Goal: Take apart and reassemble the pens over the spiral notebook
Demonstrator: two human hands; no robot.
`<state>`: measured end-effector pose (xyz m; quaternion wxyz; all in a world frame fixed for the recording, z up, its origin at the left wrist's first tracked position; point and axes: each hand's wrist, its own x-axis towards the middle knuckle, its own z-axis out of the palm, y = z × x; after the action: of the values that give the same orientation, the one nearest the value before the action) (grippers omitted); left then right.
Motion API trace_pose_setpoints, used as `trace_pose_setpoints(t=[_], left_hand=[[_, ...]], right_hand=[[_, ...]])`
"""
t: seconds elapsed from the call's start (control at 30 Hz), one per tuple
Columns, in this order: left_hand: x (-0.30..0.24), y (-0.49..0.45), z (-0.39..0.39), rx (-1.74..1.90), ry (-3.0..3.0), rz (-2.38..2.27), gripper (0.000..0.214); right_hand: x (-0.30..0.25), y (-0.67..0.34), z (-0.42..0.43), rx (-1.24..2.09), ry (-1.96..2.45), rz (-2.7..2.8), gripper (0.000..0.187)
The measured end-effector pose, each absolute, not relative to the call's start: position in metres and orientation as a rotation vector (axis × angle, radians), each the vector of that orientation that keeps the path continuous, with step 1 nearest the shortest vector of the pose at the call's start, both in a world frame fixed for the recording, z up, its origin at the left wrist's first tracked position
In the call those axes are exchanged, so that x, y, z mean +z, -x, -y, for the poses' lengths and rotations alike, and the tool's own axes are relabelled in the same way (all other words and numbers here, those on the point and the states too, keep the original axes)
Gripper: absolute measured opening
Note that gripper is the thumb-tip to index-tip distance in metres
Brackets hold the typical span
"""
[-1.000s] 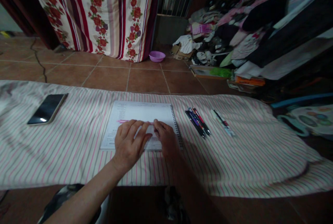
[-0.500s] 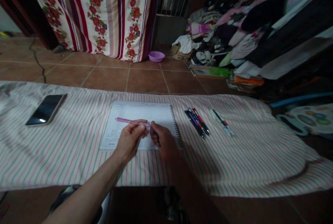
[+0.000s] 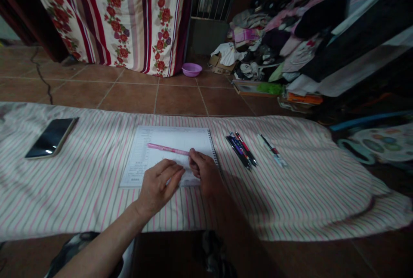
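Observation:
A pink pen [image 3: 168,149] is pinched at its right end by my right hand [image 3: 204,167], its other end pointing left over the page. My left hand [image 3: 162,180] is just below the pen, apart from it, fingers loosely bent and thumb separate, holding nothing. Under both hands lies a spiral notebook [image 3: 196,135] with white pages, its coil along the right side. To the right of the notebook rests a bunch of several pens [image 3: 241,151], dark ones and a red one. Farther right lies a single white and dark pen [image 3: 272,150].
A striped cloth [image 3: 300,196] covers the low table. A dark-screened phone [image 3: 51,138] lies at the left. Beyond the table are a tiled floor [image 3: 129,97], a purple basin [image 3: 192,70], a floral curtain [image 3: 135,24] and a heap of clothes [image 3: 274,37].
My left hand has let go of the pink pen and drawn down slightly from it. My right hand now holds the pen alone by its right end.

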<state>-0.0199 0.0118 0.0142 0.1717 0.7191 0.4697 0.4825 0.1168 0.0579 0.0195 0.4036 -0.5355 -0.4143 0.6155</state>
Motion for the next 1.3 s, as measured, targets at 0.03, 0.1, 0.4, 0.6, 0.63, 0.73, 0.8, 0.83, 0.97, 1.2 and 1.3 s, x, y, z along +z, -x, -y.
trace_pose_setpoints(t=[0.03,0.1,0.4,0.6,0.63,0.73,0.8,0.83,0.97,1.2,1.3], left_hand=[[0.015,0.023,-0.011,1.370,-2.230,-1.381,0.016],[0.018,0.029,-0.012,1.322,-2.494,-1.523,0.019],[0.006,0.043,-0.018,0.909,-2.699,-1.628,0.027],[0.000,0.031,-0.014,0.886,-2.694,-1.661,0.030],[0.000,0.030,-0.014,0.901,-2.689,-1.657,0.029],[0.000,0.025,-0.013,0.950,-2.694,-1.638,0.026],[0.002,0.023,-0.013,0.968,-2.707,-1.654,0.023],[0.003,0.022,-0.012,0.980,-2.712,-1.665,0.023],[0.006,0.023,-0.011,1.027,-2.679,-1.638,0.024],[0.011,0.029,-0.006,0.915,-2.406,-1.563,0.034],[0.017,0.031,-0.006,0.814,-2.249,-1.531,0.036]], right_hand=[[0.018,-0.119,-0.059,1.497,1.371,1.122,0.042],[0.015,-0.122,-0.059,1.369,1.398,1.294,0.043],[0.022,-0.133,-0.051,0.993,1.440,1.695,0.041],[0.025,-0.132,-0.049,0.932,1.433,1.831,0.041],[0.024,-0.132,-0.049,0.928,1.431,1.842,0.041],[0.025,-0.133,-0.048,0.911,1.436,1.859,0.041],[0.025,-0.133,-0.046,0.910,1.438,1.864,0.041],[0.025,-0.133,-0.045,0.914,1.433,1.868,0.040],[0.025,-0.130,-0.039,0.868,1.386,1.872,0.039],[0.023,-0.132,-0.035,0.793,1.262,1.947,0.034],[0.023,-0.132,-0.035,0.739,1.205,1.968,0.031]])
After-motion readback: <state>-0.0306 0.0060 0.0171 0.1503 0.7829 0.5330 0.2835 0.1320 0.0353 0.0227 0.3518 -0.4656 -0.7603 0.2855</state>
